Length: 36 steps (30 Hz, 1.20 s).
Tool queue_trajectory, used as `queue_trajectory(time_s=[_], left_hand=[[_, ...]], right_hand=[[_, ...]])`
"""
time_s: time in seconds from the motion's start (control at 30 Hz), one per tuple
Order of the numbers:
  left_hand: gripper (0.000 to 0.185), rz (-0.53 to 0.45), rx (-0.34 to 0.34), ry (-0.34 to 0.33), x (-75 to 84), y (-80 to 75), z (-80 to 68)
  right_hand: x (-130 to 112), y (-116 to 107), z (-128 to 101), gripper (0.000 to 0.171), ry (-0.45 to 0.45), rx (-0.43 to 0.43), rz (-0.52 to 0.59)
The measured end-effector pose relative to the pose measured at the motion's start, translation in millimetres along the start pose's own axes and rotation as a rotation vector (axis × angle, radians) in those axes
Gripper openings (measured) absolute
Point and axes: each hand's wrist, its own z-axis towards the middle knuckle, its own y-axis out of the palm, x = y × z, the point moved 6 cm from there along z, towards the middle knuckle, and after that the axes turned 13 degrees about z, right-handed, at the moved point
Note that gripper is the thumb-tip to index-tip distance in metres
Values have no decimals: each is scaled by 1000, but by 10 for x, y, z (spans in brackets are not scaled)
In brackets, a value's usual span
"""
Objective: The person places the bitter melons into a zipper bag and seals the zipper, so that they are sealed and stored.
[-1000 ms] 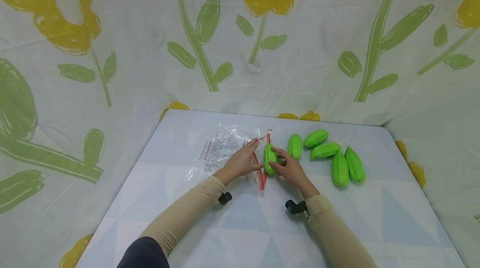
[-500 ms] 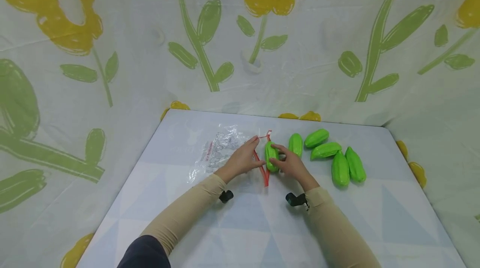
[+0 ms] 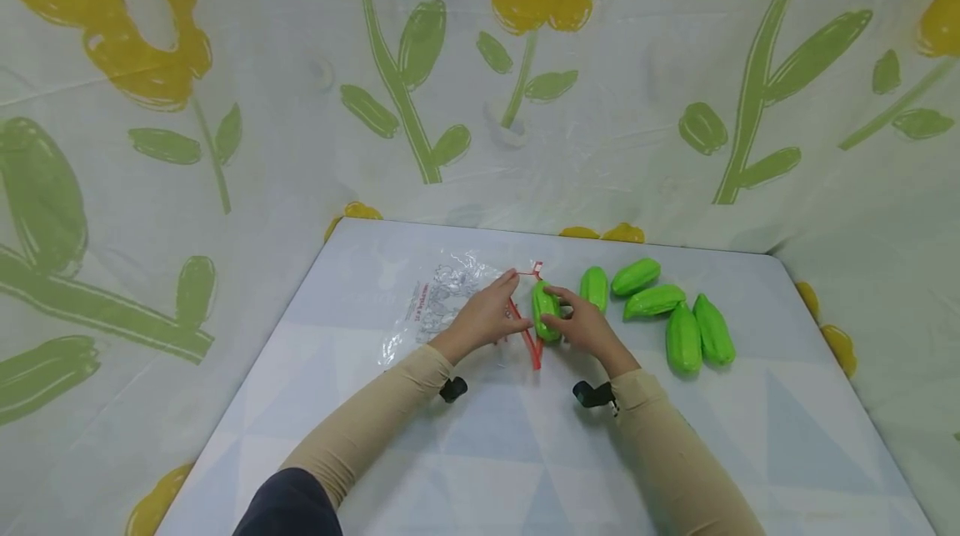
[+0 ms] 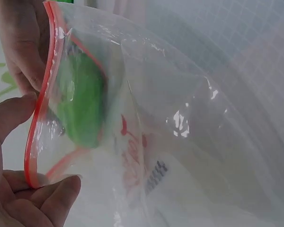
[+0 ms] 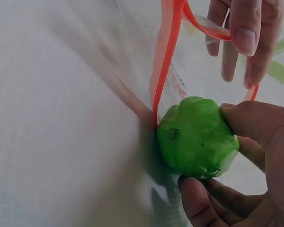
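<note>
My right hand (image 3: 588, 336) grips a green ridged vegetable-like piece (image 3: 545, 313) between thumb and fingers at the mouth of a clear zip bag (image 3: 438, 294). In the right wrist view, its rounded end (image 5: 194, 137) faces the camera beside the red zip strip (image 5: 165, 52). My left hand (image 3: 487, 319) holds the bag's mouth apart, its thumb and fingers at the red-edged opening (image 4: 38, 104). Through the clear film in the left wrist view, the green piece (image 4: 83, 99) shows inside the outline of the mouth. Printed drawings and red lettering mark the bag.
Several more green pieces lie right of my hands: one upright piece (image 3: 594, 288) close by, and a cluster with a slanted piece (image 3: 654, 301) farther right. The pale table (image 3: 487, 469) ends at a flower-patterned curtain (image 3: 600, 127) behind and at the sides.
The lower end of the bag's red zip has shifted slightly right and away from me. The green piece has moved a little farther away, still in my right hand. The other pieces stay put.
</note>
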Motion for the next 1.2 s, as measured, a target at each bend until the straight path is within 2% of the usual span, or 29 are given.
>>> queue_trajectory(time_s=[0.43, 0.97, 1.2], left_hand=[[90, -34, -3, -26, 46, 41, 9], [93, -16, -25, -30, 43, 86, 43], [94, -2, -31, -19, 35, 83, 47]], right_hand=[[3, -46, 17, 60, -47, 10, -13], [103, -38, -35, 62, -5, -15, 155], [121, -2, -71, 58, -36, -26, 137]])
